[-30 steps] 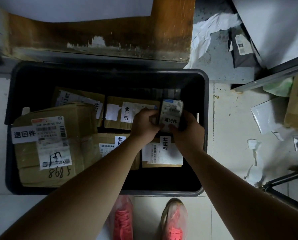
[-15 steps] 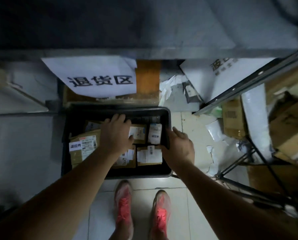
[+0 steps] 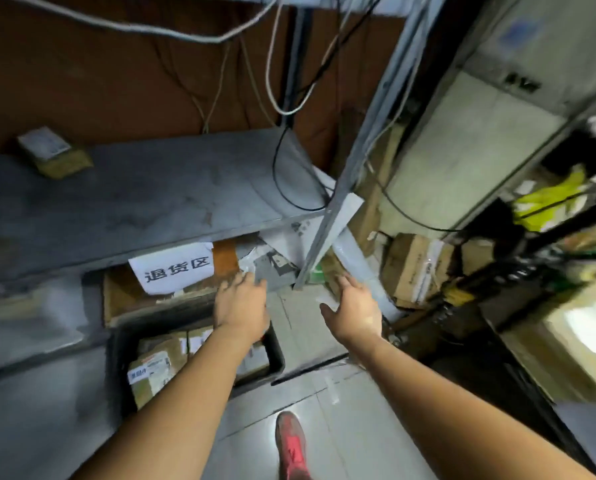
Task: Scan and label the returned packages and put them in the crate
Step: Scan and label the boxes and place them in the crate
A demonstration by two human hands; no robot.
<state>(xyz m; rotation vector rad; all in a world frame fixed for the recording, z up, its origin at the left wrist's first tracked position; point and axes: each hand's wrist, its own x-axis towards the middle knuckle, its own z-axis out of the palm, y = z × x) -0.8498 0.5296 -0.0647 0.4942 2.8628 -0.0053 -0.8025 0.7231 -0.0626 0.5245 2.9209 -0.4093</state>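
A black crate [image 3: 275, 355] stands on the floor under a grey shelf, holding several labelled cardboard packages [image 3: 158, 365]. My left forearm crosses over the crate. My left hand [image 3: 242, 301] hangs above the crate's far edge, fingers loosely spread, holding nothing. My right hand [image 3: 353, 308] is out over the tiled floor to the crate's right, fingers spread and empty. One small package [image 3: 52, 155] lies on the grey shelf at far left.
A white paper sign [image 3: 175, 268] hangs under the grey shelf [image 3: 151, 199]. Metal rack uprights [image 3: 352, 161] and dangling cables stand ahead. Cardboard boxes [image 3: 414, 268] and a white roll [image 3: 362, 268] crowd the right. My red shoe [image 3: 291, 445] is on the tiles.
Both hands let go of the small package in the crate and rose out of it. The view lifted and swung up to the right, away from the crate.
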